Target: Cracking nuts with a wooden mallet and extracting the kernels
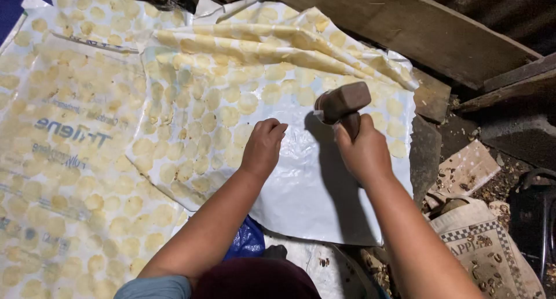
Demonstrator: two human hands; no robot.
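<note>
Firmly, we gripped the wooden mallet (343,104) in our right hand (364,151), fingers wrapped round its handle, the head raised above the white plastic sheet (301,183). Our left hand (263,145) rested on that sheet, fingers curled shut on nothing we could see. Flattened yellow discs (208,122) covered the sheet's left part. A printed sack (480,241) lay at right.

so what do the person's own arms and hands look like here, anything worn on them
Both forearms are bare from above the elbow down. The left hand and the right hand wear no gloves, and no rings, watch or bracelet show. Only a light blue-grey sleeve edge shows on the left upper arm.
</note>
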